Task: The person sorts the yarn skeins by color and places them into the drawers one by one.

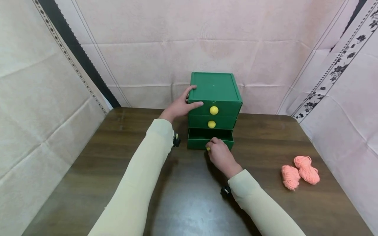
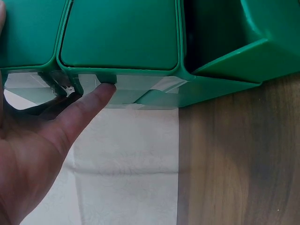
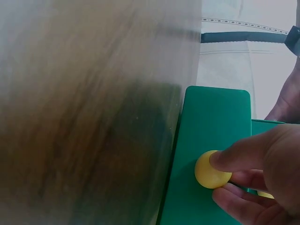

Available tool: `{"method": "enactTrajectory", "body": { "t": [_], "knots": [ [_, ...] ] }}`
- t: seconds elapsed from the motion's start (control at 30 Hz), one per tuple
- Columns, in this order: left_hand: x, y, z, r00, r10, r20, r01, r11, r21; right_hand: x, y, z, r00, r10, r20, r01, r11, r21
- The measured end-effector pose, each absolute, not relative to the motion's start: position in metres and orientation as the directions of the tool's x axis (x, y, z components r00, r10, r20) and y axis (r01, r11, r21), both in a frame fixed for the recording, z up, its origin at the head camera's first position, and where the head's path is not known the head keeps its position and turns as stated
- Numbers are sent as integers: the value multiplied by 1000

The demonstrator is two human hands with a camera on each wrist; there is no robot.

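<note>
A small green drawer unit with round yellow knobs stands at the far side of the table, its bottom drawer pulled partly out. My left hand grips the unit's upper left side, the thumb across the top drawer's front; in the left wrist view one finger presses the taped side. My right hand pinches the yellow knob of the bottom drawer between thumb and fingers. Above it, the middle drawer and top drawer are closed.
Two bundles of pink yarn lie on the right of the brown wooden table. Pale cloth hangs behind the unit and along both sides.
</note>
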State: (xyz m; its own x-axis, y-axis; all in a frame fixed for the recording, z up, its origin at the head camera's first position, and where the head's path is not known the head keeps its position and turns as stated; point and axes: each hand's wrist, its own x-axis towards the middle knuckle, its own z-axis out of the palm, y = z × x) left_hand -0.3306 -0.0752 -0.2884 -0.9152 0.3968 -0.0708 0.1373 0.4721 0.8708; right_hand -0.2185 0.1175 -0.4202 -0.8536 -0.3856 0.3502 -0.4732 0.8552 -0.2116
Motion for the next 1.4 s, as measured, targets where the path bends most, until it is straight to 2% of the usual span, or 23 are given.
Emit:
{"method": "enactTrajectory", "body": {
  "t": [0.67, 1.2, 1.4],
  "knots": [
    [-330, -75, -292, -914, 402, -52, 163, 482, 861, -204, 122, -417, -850, -391, 353, -483, 846, -227],
    [-335, -75, -292, -917, 394, -53, 157, 481, 862, -193, 155, -399, -853, -358, 380, -468, 846, -254],
    [-333, -74, -291, -917, 395, -48, 159, 472, 867, -191, 170, -396, -876, -330, 352, -431, 862, -265]
  ]
}}
